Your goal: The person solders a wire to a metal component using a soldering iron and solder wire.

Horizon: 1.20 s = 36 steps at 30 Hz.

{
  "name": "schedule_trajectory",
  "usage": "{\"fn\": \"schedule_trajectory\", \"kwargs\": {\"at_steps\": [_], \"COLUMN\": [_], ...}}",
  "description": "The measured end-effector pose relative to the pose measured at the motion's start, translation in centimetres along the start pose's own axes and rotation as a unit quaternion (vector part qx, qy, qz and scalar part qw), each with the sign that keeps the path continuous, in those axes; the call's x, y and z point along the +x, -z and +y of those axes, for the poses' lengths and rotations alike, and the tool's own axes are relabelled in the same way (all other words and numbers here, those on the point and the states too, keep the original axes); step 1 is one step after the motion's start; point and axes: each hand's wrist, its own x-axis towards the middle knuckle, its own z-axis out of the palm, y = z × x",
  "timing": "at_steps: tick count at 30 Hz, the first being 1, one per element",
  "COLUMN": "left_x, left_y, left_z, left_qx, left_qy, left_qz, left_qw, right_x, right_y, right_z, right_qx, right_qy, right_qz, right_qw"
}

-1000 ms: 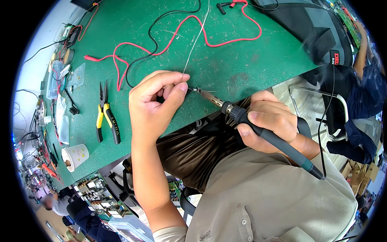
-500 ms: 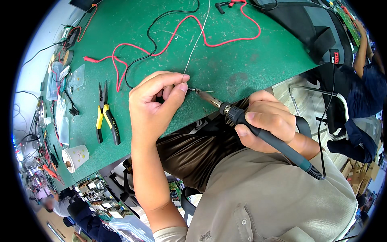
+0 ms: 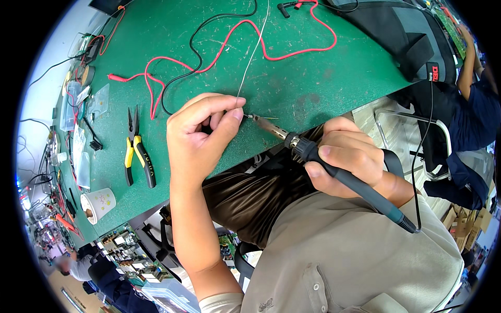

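Note:
My right hand [image 3: 348, 156] grips a soldering iron [image 3: 373, 195] by its dark handle, the metal barrel slanting up to the left. Its tip meets a small metal piece [image 3: 251, 116] with a thin pin [image 3: 269, 118] that reaches to the right. My left hand [image 3: 206, 125] pinches thumb and forefinger together at the other end of this piece; the fingertips hide how it is held. From the same pinch a thin silvery solder wire [image 3: 251, 60] runs up and away over the green table [image 3: 344, 78].
Left of my left hand lie yellow-and-black needle-nose pliers [image 3: 136, 148]. A paper cup [image 3: 99, 204] stands near the table's edge. Red [image 3: 224, 49] and black test leads [image 3: 194, 41] curl across the far side. A black bag [image 3: 396, 36] lies at the far right, near another person's arm [image 3: 466, 65].
Both hands and the iron stay nearly still, the tip still at the small metal piece. The far part of the solder wire has shifted slightly left.

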Motion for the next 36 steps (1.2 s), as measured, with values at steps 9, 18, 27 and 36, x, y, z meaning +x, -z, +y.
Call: {"fn": "schedule_trajectory", "kwargs": {"at_steps": [9,18,27,36], "left_x": [0.1,0.0,0.0,0.1], "left_y": [0.0,0.0,0.2,-0.1], "left_z": [0.0,0.4,0.2,0.1], "left_qx": [-0.093,-0.119,-0.153,-0.102], "left_qy": [0.013,0.050,0.051,0.044], "left_qz": [0.042,0.057,0.047,0.062], "left_qw": [0.995,0.990,0.986,0.992], "right_x": [0.1,0.0,-0.3,-0.2], "right_y": [1.1,1.2,1.1,1.1], "right_z": [0.0,0.5,0.4,0.3], "right_qx": [-0.001,-0.009,0.001,0.007], "right_qy": [0.011,0.019,0.010,0.009], "right_qz": [0.014,0.026,0.020,0.022], "right_qw": [1.000,0.999,1.000,1.000]}}
